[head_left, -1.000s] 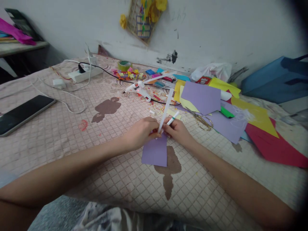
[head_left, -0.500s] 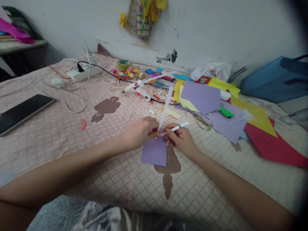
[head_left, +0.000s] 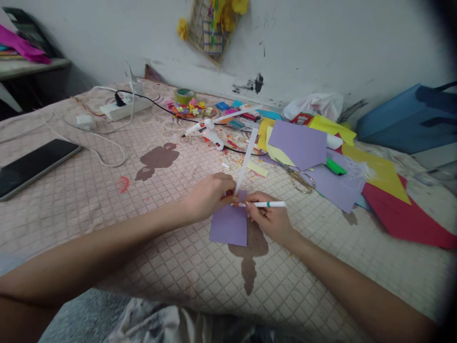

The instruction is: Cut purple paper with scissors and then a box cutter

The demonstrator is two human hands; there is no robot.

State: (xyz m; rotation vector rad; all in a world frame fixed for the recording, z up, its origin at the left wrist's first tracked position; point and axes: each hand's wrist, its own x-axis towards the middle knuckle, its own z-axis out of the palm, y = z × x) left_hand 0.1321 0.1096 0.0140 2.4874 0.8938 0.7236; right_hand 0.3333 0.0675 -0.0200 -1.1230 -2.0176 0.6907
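Note:
My left hand (head_left: 213, 193) is closed, its fingertips pinching the lower end of a long translucent glue stick (head_left: 245, 161) that leans away towards the back. Under it lies a small purple paper (head_left: 228, 228), partly covered by my fingers. My right hand (head_left: 270, 219) grips a white felt-tip pen (head_left: 276, 204) with a green band, held almost level. The pen's tip end points left and meets the left fingertips near the foot of the stick; exact contact is too small to tell.
Behind my hands lie a white glue gun (head_left: 205, 132), paper scraps and green tape (head_left: 184, 95). Scissors (head_left: 302, 181) and coloured sheets (head_left: 298, 145) spread to the right. A phone (head_left: 37, 166) and a power strip (head_left: 124, 110) with cables are on the left.
The pen has swung from a slant to nearly level, its rear end dropping and shifting right. My right hand has lowered slightly; the left hand and glue stick have barely moved.

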